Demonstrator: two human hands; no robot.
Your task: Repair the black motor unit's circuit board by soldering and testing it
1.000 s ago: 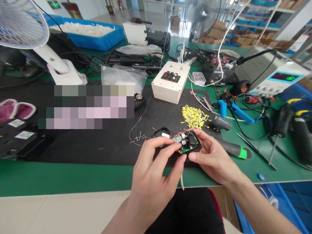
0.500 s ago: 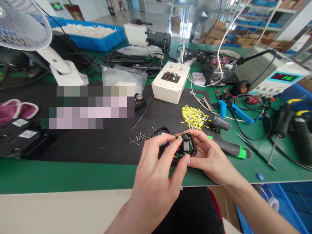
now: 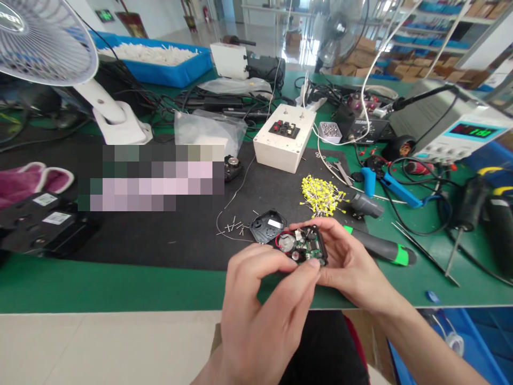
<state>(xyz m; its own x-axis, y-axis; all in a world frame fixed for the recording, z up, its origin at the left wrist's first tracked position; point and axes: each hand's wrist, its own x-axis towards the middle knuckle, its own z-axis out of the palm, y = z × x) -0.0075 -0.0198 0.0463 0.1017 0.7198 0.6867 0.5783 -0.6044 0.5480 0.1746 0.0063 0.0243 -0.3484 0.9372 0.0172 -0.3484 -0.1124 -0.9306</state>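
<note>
My right hand point(image 3: 348, 262) grips an open black plastic housing point(image 3: 324, 247) from its right side, thumb along the near edge. Inside it show a green circuit board point(image 3: 313, 247), a round silver metal part point(image 3: 286, 243) and red wires. Bent over the near side of the housing, my left hand point(image 3: 268, 299) has its fingers and thumb closed, with the tips at the board's edge. Whatever lies between those fingertips is hidden. Just beyond, a black cover point(image 3: 267, 226) with a white label lies on the dark mat point(image 3: 168, 235).
Loose screws point(image 3: 234, 227) and a pile of yellow-tipped pins point(image 3: 321, 195) lie nearby. A white switch box point(image 3: 280, 149) stands behind. To the right are a black-green handled tool point(image 3: 385, 250), tweezers point(image 3: 425, 254), blue-handled pliers point(image 3: 401, 190) and a soldering iron point(image 3: 467, 208).
My left hand has drawn back toward me and its fingers have curled in, uncovering the board and round metal part. The square dark piece seen over the board no longer shows there.
</note>
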